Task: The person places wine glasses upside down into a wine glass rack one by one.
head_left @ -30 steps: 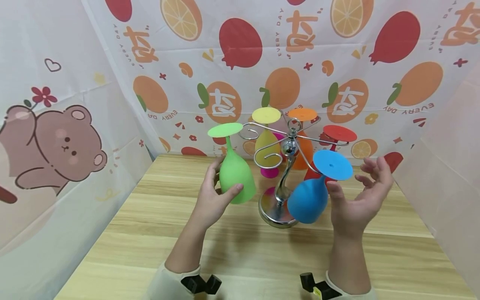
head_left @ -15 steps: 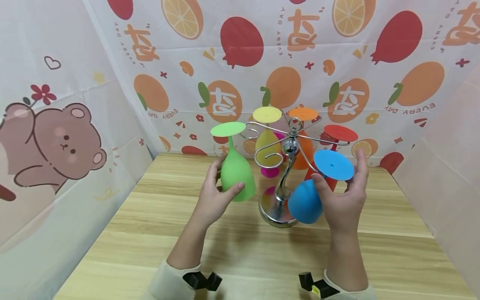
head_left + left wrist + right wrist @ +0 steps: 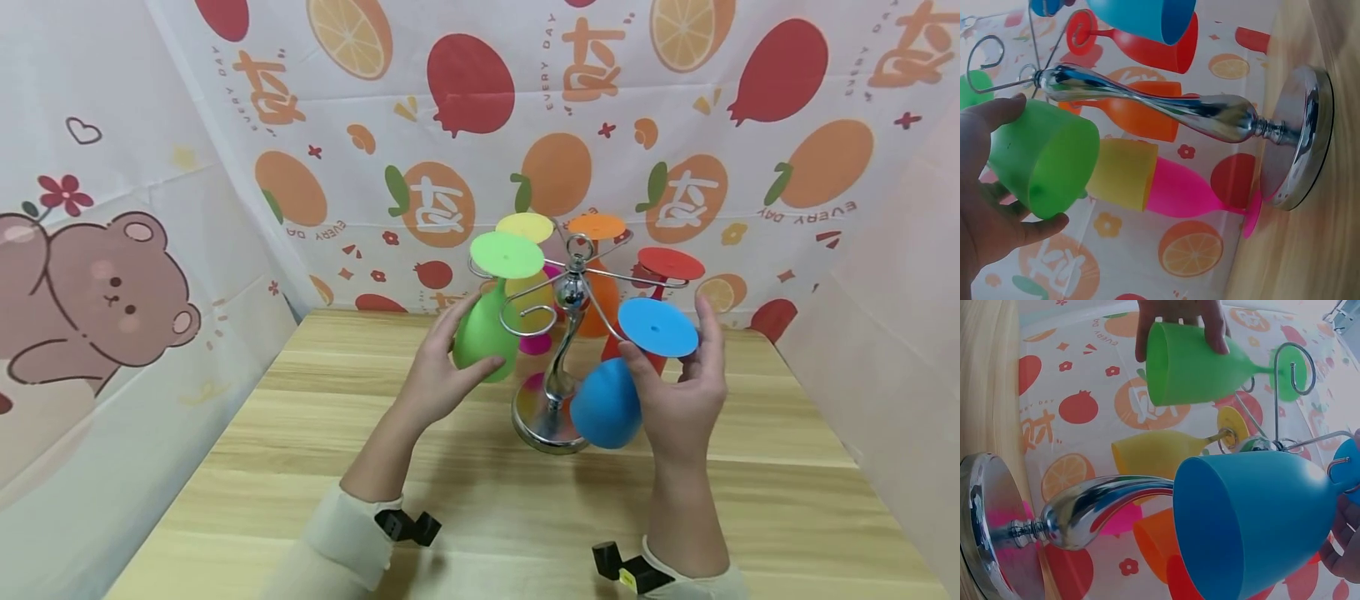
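Note:
My left hand [image 3: 435, 375] grips a green plastic goblet [image 3: 474, 333] by its bowl, upside down, with the thumb in front and the fingers behind. Its round foot is level with the curled wire hooks of a chrome goblet rack [image 3: 572, 293]. Whether the stem sits inside a hook, I cannot tell. On the rack's near right side a blue goblet [image 3: 606, 404] hangs mouth down, slightly tilted. My right hand [image 3: 684, 396] holds it near the stem, thumb in front and fingers behind its foot. The right wrist view shows the blue bowl [image 3: 1260, 519] large and close.
A yellow goblet [image 3: 525, 227], an orange goblet [image 3: 596, 227] and a red goblet [image 3: 671, 263] hang inverted around the rack. Behind the pole a pink goblet [image 3: 1185, 190] stands upright on the wooden table [image 3: 480, 517]. Fruit-printed cloth [image 3: 480, 167] closes off the back.
My left hand has carried the green goblet right, toward the rack's hooks. My right hand has moved left from beside the blue goblet and taken hold near its stem.

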`<state>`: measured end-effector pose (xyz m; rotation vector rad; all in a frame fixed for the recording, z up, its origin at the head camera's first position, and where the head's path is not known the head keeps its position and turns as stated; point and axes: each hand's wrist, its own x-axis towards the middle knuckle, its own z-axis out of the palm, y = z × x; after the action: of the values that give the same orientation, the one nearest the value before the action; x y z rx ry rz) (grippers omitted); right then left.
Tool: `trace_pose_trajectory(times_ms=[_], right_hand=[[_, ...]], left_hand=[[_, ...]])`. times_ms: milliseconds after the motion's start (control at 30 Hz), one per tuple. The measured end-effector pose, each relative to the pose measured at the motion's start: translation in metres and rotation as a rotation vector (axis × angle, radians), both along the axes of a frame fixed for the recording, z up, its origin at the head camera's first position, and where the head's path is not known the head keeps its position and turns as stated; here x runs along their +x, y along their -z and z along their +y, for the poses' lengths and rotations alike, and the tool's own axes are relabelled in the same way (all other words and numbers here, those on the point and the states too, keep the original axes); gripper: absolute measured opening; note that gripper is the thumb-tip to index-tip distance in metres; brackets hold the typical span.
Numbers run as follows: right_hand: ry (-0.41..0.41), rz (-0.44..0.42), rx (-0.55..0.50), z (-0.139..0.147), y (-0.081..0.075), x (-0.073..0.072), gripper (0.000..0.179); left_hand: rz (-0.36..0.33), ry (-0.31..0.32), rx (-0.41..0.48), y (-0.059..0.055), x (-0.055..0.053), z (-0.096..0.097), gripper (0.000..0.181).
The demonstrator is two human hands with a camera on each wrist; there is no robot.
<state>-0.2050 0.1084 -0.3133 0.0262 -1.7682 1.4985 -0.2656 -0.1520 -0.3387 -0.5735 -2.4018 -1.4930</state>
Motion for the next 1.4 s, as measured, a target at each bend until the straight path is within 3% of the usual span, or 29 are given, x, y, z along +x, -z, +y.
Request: trace_pose_trajectory(times_ms=[167, 400, 667, 1033, 1400], right_hand=[[0.005, -0.003, -0.003, -0.001, -0.002, 0.001, 0.080], [0.005, -0.013, 0.008, 0.001, -0.001, 0.001, 0.081], [0.001, -0.010, 0.019, 0.002, 0.000, 0.000, 0.081], [0.006, -0.016, 0.020, 0.002, 0.000, 0.000, 0.080], [0.002, -0.016, 0.020, 0.002, 0.000, 0.000, 0.081]], left_hand=[[-0.001, 0.018, -0.051, -0.005, -0.013, 0.005, 0.082], [-0.123, -0.026, 0.007, -0.002, -0.025, 0.002, 0.080], [-0.128, -0.094, 0.098, 0.009, -0.024, -0.003, 0.083], [-0.137, -0.059, 0.170, 0.024, -0.018, 0.004, 0.079], [-0.135, -0.028, 0.154, 0.024, -0.019, 0.008, 0.088]])
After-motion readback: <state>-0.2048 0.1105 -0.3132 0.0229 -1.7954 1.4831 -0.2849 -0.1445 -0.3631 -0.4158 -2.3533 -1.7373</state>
